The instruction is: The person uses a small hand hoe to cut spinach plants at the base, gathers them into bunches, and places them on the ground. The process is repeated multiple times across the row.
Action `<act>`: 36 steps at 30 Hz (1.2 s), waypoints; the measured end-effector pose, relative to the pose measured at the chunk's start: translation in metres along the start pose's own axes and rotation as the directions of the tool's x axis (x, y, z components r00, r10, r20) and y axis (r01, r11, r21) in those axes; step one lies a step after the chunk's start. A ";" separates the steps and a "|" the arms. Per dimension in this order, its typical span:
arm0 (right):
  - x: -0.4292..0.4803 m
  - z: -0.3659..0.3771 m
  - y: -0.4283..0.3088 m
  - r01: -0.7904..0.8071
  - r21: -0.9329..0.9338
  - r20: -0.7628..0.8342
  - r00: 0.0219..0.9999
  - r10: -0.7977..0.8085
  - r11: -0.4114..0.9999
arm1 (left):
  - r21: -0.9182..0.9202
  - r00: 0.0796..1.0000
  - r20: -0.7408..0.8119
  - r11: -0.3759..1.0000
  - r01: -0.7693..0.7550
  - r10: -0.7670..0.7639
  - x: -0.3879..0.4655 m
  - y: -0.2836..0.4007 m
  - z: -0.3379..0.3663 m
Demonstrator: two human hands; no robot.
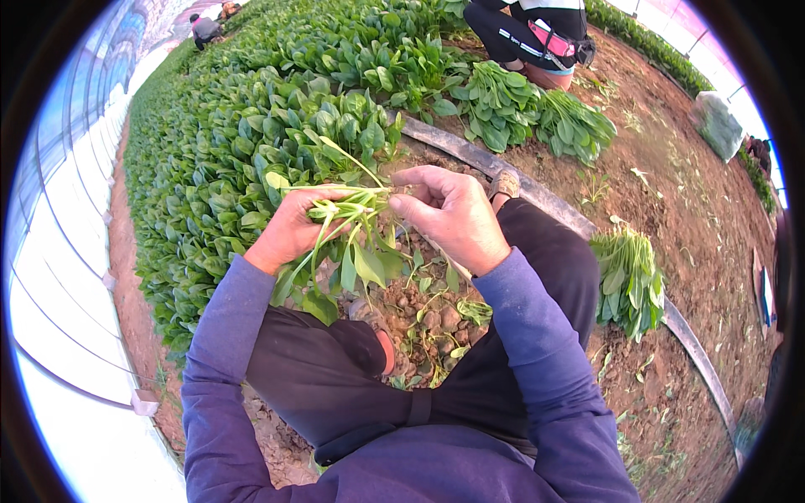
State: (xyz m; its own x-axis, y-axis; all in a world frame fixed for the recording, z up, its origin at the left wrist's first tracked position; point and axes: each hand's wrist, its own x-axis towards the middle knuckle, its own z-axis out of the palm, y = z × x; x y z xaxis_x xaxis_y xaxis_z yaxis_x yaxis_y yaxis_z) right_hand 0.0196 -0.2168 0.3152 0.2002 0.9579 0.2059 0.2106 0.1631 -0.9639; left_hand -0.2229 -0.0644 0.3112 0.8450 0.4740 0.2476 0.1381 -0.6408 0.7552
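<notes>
My left hand [300, 223] is closed around the stems of a small bunch of spinach plants [352, 207], whose leaves hang down below the hand. The root ends point to the right. My right hand [443, 217] is at those root ends, thumb and forefinger pinched close together near a stem base; whether they grip it cannot be made out. A tied-looking pile of spinach [629, 276] lies on the soil to the right of my knee, stems up and leaves down.
Dense growing spinach [220, 157] fills the left and top. A flat dark hose or strip [440, 141] curves across the soil. Beyond it lie two spinach heaps [500, 104] beside a crouching person [534, 38]. Another person [204, 30] is far off. A wrapped bundle [717, 126] stands at right.
</notes>
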 end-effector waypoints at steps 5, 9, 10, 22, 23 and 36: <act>0.001 0.005 0.006 0.017 0.031 0.037 0.999 -0.019 0.999 | -0.113 0.988 0.057 0.982 0.151 -0.145 -0.001 0.015 0.002; 0.002 -0.015 0.001 -0.099 0.540 0.067 0.995 0.074 0.836 | -0.149 0.998 -0.034 0.987 -0.051 0.047 -0.007 0.013 0.005; 0.002 -0.021 0.001 -0.083 0.589 0.013 0.996 0.093 0.804 | -0.137 0.996 -0.033 0.987 -0.088 0.084 -0.005 0.011 0.003; -0.007 0.000 -0.006 0.085 -0.014 -0.221 0.972 -0.086 0.996 | -0.434 0.994 0.048 0.894 0.111 -0.100 -0.003 0.000 -0.002; -0.008 0.002 -0.005 0.094 0.045 -0.205 0.975 -0.082 0.995 | -0.441 0.989 0.066 0.886 0.145 -0.129 -0.001 0.000 -0.001; -0.012 0.026 0.002 0.151 -0.105 -0.140 0.976 -0.165 0.983 | 0.130 0.980 -0.160 0.986 -0.100 0.121 0.010 0.026 0.020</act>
State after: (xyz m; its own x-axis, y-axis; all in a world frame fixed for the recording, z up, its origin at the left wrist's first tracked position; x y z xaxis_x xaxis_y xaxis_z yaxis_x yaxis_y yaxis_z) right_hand -0.0078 -0.2219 0.3067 0.2949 0.8752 0.3835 0.3373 0.2801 -0.8987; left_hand -0.2008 -0.0881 0.3212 0.7622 0.4835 0.4305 0.1186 -0.7580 0.6414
